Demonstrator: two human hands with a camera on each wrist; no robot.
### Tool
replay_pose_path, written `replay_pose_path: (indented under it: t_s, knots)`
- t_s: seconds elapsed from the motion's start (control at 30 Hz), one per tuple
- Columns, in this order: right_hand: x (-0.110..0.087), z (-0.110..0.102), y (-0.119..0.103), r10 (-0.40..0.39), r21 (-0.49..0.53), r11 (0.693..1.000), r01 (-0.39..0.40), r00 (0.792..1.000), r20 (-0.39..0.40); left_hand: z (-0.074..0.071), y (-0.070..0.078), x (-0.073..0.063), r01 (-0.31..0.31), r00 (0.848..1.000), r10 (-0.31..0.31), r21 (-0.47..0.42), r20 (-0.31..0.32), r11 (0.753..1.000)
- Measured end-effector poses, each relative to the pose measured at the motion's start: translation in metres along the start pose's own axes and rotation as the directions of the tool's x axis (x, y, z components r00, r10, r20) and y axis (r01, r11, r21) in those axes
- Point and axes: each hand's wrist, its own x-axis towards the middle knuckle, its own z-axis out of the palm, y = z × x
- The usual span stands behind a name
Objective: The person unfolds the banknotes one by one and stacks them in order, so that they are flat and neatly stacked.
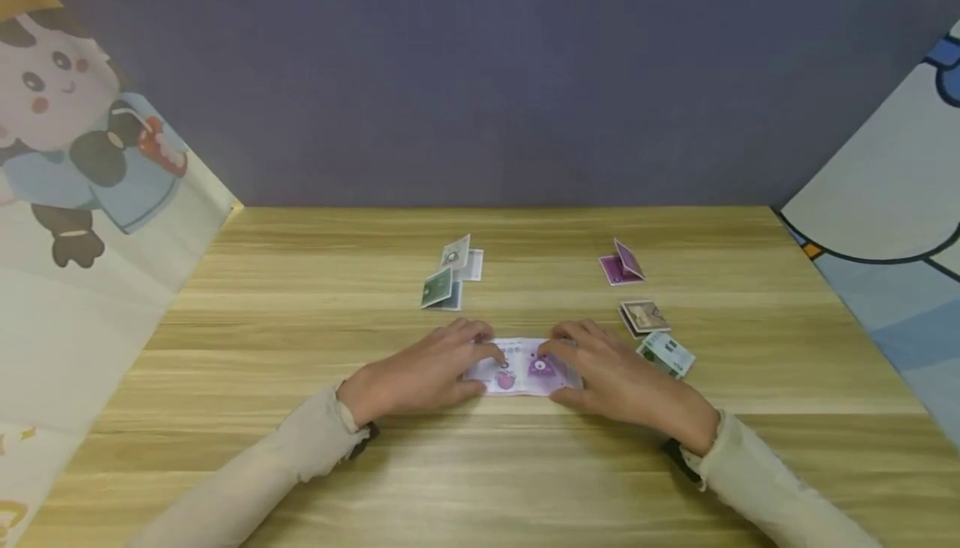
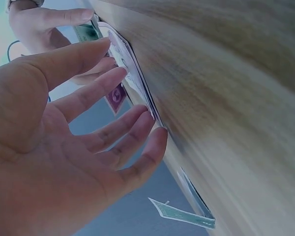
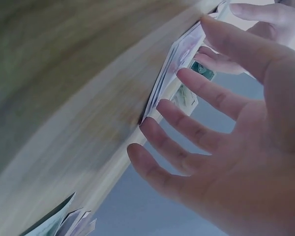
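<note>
A creased white paper note (image 1: 523, 369) with purple and pink cartoon figures lies spread flat on the table. In the right wrist view several layered edges show under the printed paper (image 3: 164, 73). On its left end rest the fingertips of my left hand (image 1: 431, 369), spread and gently bent. My right hand (image 1: 618, 377) touches the right end in much the same way, thumb near the front edge. Neither hand pinches the paper. Beyond my right hand's knuckles lie a folded brown note (image 1: 645, 316) and a folded green-and-white note (image 1: 667, 353).
At the back left, a folded white note (image 1: 455, 254) and a folded green note (image 1: 437, 288) stand partly open, close together. A folded magenta note (image 1: 624, 264) is at the back right. The wooden table (image 1: 525, 481) ends at a dark wall (image 1: 487, 72).
</note>
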Motion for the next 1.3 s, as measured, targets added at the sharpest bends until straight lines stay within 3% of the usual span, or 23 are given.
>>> replay_pose_path:
  t_s: [0.5,0.77,0.87,0.97,1.1,1.13,1.2,1.3]
  knots:
    - [-0.001,-0.016,0.008,0.06,0.15,0.987,-0.059,0.998,-0.005,0.0,-0.003,0.0,-0.046,0.998,0.044,-0.04,-0.042,0.998]
    - [-0.011,-0.047,0.027,0.116,0.122,0.987,-0.108,0.991,-0.06,-0.002,0.0,0.0,-0.042,0.998,0.04,-0.048,-0.048,0.998]
    - [-0.018,-0.058,0.04,0.184,0.097,0.978,-0.183,0.983,-0.009,-0.005,0.001,0.0,-0.03,0.999,0.028,-0.045,-0.039,0.999]
    - [-0.026,-0.066,0.054,0.293,0.081,0.949,-0.305,0.947,0.134,-0.008,0.002,0.0,-0.017,0.999,0.016,-0.035,-0.04,0.999]
    - [-0.034,-0.066,0.068,0.411,0.025,0.898,-0.439,0.858,0.308,-0.011,0.003,0.0,-0.008,0.999,0.007,-0.031,-0.043,0.999]
    - [-0.035,-0.065,0.07,0.422,-0.001,0.895,-0.446,0.845,0.328,-0.011,0.003,0.0,-0.008,0.999,0.007,-0.031,-0.04,0.999]
    - [-0.035,-0.062,0.071,0.441,-0.039,0.889,-0.457,0.829,0.343,-0.011,0.004,-0.001,-0.002,1.0,0.001,-0.041,-0.029,0.999]
    - [-0.034,-0.059,0.071,0.457,-0.077,0.885,-0.46,0.824,0.334,-0.012,0.004,-0.001,0.009,1.0,-0.01,-0.049,-0.021,0.999]
